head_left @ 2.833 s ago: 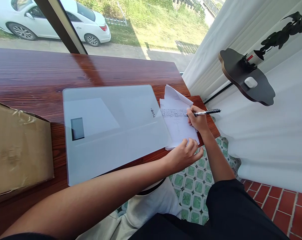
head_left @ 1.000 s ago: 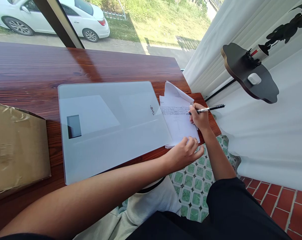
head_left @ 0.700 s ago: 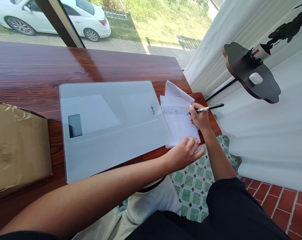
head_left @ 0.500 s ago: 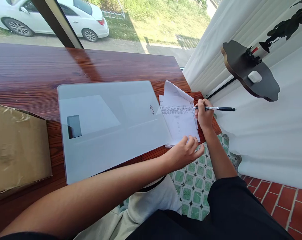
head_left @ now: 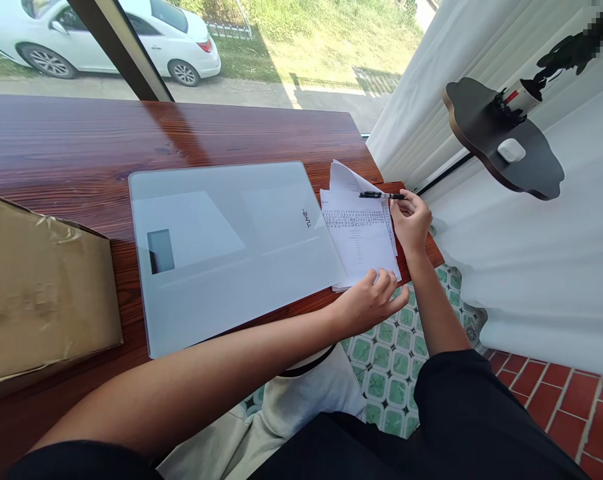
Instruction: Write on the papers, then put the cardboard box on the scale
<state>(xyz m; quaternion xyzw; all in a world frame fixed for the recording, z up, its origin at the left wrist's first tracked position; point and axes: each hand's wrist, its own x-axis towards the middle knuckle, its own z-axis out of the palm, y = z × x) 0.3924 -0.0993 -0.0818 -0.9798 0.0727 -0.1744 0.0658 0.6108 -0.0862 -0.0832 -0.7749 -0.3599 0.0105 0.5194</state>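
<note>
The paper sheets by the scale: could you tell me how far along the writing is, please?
Done: dense lines fill the top of the paper sheets. In hand: the right hand touches the pen lying across them; the left hand pins the near corner. Left: the lower page is mostly blank.

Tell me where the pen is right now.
The pen lies across the top of the papers, right of the glass scale, at the right hand fingertips.

A black pen (head_left: 381,195) lies across the top of the printed papers (head_left: 360,240), just right of the glass scale (head_left: 231,247). The right hand (head_left: 411,220) seems to touch the pen's end; the left hand (head_left: 368,303) presses the papers' near edge.
</note>
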